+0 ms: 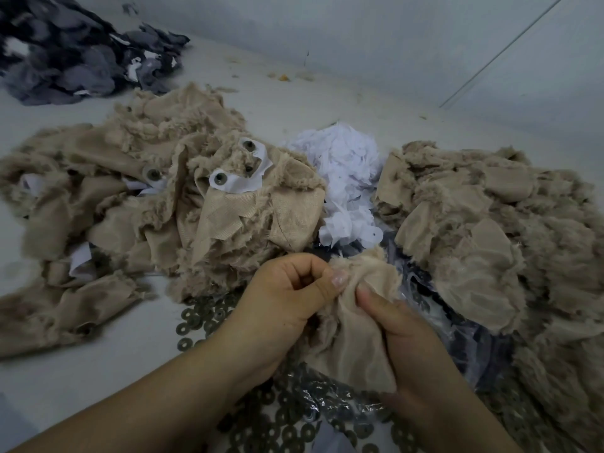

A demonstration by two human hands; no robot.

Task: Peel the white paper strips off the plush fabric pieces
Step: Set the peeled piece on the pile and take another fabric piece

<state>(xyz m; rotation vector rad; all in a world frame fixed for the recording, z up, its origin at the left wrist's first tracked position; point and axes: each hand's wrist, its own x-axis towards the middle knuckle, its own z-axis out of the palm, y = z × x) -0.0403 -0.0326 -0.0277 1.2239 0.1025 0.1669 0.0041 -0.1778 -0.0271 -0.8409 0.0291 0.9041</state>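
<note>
Fingers of both hands pinch one beige plush fabric piece (353,315): left hand (281,295) at its top edge, right hand (411,348) just beside. No white paper strip shows there; best turn the piece to find it. Peeled white paper scraps (343,178) lie beyond.

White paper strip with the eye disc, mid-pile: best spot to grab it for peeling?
Take the white paper strip by its loose lower right end, which juts clear of the tan plush pile. Come from above right with a thumb-and-finger pinch, away from the eye disc that seems to pin its left end.
</note>
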